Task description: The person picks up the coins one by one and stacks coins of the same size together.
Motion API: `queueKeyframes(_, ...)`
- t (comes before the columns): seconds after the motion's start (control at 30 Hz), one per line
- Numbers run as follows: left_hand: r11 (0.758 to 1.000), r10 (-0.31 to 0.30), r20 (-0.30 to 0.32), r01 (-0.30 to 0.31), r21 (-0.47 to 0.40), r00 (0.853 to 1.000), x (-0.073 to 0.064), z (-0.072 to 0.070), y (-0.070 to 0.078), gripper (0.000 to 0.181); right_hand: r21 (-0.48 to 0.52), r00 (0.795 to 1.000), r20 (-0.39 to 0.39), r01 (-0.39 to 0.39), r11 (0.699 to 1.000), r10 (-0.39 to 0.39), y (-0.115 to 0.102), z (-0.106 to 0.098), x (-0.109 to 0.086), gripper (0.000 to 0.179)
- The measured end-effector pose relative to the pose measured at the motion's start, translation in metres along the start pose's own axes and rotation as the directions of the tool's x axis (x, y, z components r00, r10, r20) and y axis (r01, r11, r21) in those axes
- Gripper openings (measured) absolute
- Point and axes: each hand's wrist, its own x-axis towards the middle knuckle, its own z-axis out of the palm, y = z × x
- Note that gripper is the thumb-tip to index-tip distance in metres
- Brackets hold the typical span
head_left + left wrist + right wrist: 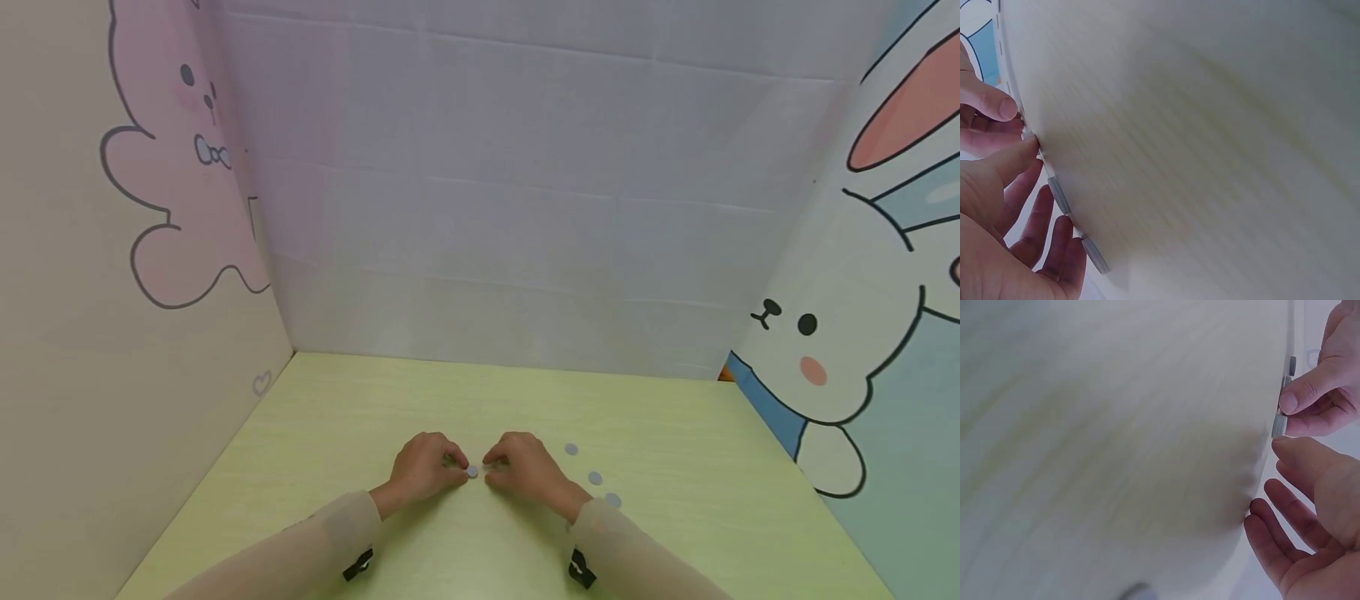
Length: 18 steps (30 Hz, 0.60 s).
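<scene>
Side by side over the table, my two hands meet fingertips to fingertips. My left hand [427, 467] pinches a small pale grey disc [472, 472] between thumb and index finger, low at the tabletop. Close by on the right is my right hand [527, 468], its thumb and index finger apart; in the right wrist view its thumb tip lies right at the edge of a grey disc piece [1279, 425]. Beside my left fingers in the left wrist view stand two more thick grey pieces [1059, 195], which look like stacked discs; the head view hides them behind that hand.
Three flat grey discs lie right of my right hand: a far one [572, 449], a middle one [595, 478] and a near one [612, 500]. The pale yellow table [420, 392] is bounded by a white back sheet [510, 208] and side walls with cartoon animals.
</scene>
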Motion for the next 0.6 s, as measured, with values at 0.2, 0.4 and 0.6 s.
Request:
queueKeyframes(0.2, 1.0, -0.011, 0.005, 0.011, -0.005, 1.0, 0.0, 0.0, 0.001, 0.01, 0.025, 1.0, -0.007, -0.022, 0.999, 0.022, 0.009, -0.014, -0.007, 0.016)
queueKeyframes(0.4, 1.0, -0.017, 0.001, 0.017, -0.02, 1.0, -0.002, -0.001, 0.002, 0.01, 0.016, 0.996, -0.046, -0.082, 0.997, 0.083, 0.024, -0.032, -0.018, 0.016)
queueKeyframes(0.6, 1.0, 0.0, -0.01, 0.0, -0.02, 1.0, -0.002, 0.0, 0.002, 0.01, -0.002, 0.988, -0.083, -0.133, 0.991, 0.133, 0.045, -0.046, -0.031, 0.018)
